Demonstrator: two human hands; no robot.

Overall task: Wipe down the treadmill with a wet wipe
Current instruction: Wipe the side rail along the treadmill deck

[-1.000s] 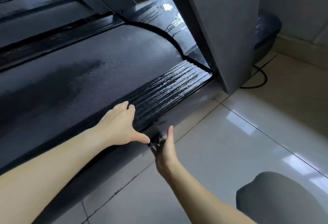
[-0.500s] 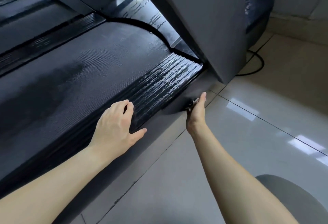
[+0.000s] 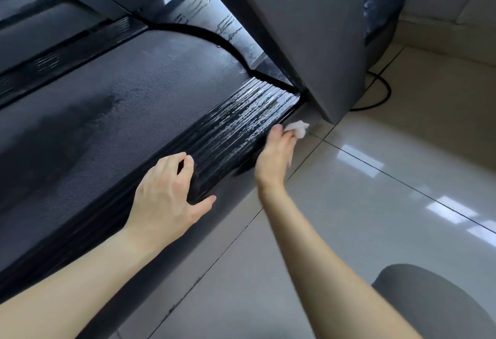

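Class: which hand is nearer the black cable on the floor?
Right. The right hand, holding the wet wipe, is left of the cable; the left hand rests farther back on the ribbed side rail.

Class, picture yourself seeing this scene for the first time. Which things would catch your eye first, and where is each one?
The white wet wipe stands out most, bunched in the right hand at the far end of the ribbed black side rail, just below the grey upright. Next come the shiny wet streaks along that rail, right of the belt. The left hand rests spread over the rail's nearer part.
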